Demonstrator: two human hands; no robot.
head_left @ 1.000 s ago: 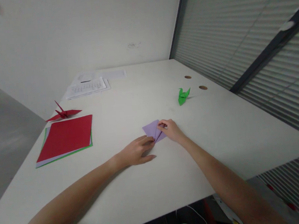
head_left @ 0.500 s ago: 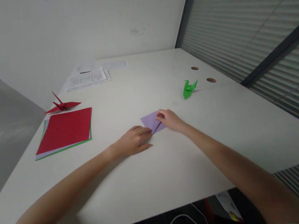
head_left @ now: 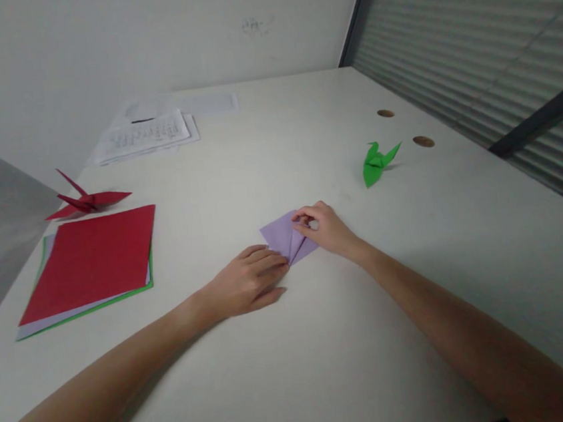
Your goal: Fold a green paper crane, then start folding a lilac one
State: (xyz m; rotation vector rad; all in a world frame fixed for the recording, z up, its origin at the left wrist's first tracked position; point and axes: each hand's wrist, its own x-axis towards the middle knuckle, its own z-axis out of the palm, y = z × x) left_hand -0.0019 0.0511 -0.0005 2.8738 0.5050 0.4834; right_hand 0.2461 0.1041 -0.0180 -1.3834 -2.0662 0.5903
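Observation:
A folded piece of purple origami paper lies on the white table in front of me, one flap partly lifted. My right hand pinches that flap between thumb and fingertips at the paper's right side. Flat beside it, my left hand rests with fingers stretched out, the fingertips touching the paper's lower left edge. The paper's far right part is hidden under my right hand.
On the left lies a stack of square paper, a red sheet on top, with a red paper crane behind it. A green paper crane stands at right, near two round table holes. Written sheets lie at the back left.
The camera view has moved closer and tilted, so everything sits larger and shifted. My right hand has raised the purple flap slightly; my left hand stays at the paper's edge.

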